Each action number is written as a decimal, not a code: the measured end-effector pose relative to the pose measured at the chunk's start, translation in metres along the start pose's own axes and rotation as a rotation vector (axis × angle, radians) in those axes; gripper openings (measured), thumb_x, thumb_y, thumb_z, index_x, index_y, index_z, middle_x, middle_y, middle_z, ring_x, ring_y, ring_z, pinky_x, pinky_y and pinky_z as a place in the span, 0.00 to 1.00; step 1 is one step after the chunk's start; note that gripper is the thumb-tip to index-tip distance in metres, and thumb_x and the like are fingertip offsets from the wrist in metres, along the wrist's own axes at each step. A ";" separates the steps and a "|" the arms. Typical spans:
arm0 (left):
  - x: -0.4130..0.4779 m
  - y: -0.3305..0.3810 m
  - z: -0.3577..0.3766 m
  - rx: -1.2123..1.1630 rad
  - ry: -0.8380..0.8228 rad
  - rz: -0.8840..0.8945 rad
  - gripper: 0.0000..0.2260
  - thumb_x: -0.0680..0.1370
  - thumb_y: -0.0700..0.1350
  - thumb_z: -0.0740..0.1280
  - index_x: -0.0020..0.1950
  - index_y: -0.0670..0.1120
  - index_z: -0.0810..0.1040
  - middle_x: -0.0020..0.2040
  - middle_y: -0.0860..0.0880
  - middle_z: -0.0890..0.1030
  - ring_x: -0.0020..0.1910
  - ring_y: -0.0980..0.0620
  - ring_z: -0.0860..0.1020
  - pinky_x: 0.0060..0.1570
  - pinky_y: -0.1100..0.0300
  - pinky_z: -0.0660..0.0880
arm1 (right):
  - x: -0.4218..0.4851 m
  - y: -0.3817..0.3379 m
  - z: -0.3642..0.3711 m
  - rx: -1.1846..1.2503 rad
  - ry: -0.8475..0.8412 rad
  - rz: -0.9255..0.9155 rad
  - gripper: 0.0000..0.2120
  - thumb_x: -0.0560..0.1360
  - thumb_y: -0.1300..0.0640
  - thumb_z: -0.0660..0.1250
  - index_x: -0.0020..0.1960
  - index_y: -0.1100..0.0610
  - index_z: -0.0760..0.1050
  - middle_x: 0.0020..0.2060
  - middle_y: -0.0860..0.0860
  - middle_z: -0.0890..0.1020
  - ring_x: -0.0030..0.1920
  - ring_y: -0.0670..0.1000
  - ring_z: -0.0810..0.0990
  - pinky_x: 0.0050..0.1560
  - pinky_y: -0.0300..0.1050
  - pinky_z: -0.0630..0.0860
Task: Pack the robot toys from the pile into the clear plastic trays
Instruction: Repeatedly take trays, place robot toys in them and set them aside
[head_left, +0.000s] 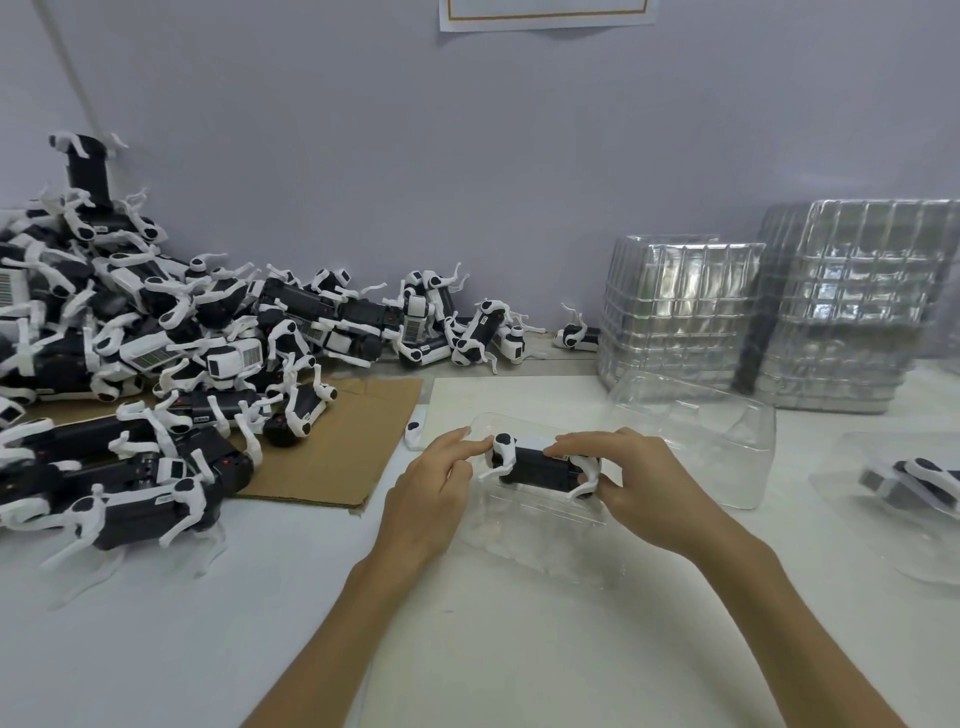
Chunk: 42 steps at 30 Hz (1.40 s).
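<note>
The clear tray (524, 545) in front of the person is hard to make out: its see-through walls nearly vanish against the white table (467, 649). Over its far half sits one black-and-white robot toy (540, 467), held at both ends; how deep it sits in the tray cannot be told. The left hand (441, 478) pinches the toy's left end, its fingers (475, 441) on the white joint there. The right hand (639, 483) grips the other end, fingers (576, 441) curled over the top, thumb by the white leg; its palm hides that end.

Just behind the tray and to its right lies another clear shell (727, 431). Further right, a packed tray (909, 483) with a toy inside is cut off by the frame edge. Behind the tray to the right stand two tall stacks of trays (675, 312), the further one also cut off. Left of the tray, the pile of robot toys (156, 353) spreads along the wall (467, 156) and over a sheet of cardboard (337, 441), running out of view. A small white part (415, 434) lies just left of the tray. High on the pale wall, only the lower edge of a paper notice (545, 15) shows.
</note>
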<state>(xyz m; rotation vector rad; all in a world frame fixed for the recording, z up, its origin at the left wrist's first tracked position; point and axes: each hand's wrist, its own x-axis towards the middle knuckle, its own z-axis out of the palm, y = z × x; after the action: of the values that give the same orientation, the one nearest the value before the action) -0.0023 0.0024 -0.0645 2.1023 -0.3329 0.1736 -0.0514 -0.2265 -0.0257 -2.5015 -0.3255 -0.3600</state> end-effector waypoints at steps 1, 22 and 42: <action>0.000 0.000 0.000 -0.003 0.001 -0.002 0.20 0.74 0.53 0.52 0.49 0.79 0.74 0.73 0.63 0.71 0.72 0.61 0.67 0.72 0.50 0.64 | 0.000 0.000 0.001 -0.008 -0.001 0.003 0.28 0.75 0.69 0.65 0.62 0.38 0.80 0.52 0.26 0.75 0.56 0.46 0.74 0.59 0.39 0.70; 0.001 0.006 -0.007 -0.520 -0.124 -0.112 0.26 0.77 0.63 0.65 0.75 0.66 0.65 0.65 0.65 0.74 0.59 0.58 0.79 0.58 0.54 0.79 | 0.002 0.009 -0.004 0.439 0.051 0.470 0.46 0.66 0.18 0.52 0.76 0.44 0.63 0.71 0.49 0.73 0.64 0.53 0.77 0.64 0.56 0.74; -0.005 0.008 0.013 -0.359 -0.210 -0.074 0.46 0.67 0.60 0.72 0.81 0.56 0.52 0.68 0.53 0.69 0.51 0.56 0.77 0.46 0.75 0.72 | 0.005 0.011 0.015 0.400 0.489 0.422 0.19 0.83 0.47 0.59 0.73 0.45 0.66 0.71 0.49 0.73 0.66 0.51 0.73 0.62 0.50 0.68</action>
<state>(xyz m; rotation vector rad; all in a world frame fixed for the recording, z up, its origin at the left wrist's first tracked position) -0.0100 -0.0119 -0.0659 1.7745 -0.3801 -0.1431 -0.0411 -0.2255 -0.0416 -1.9435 0.2970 -0.6387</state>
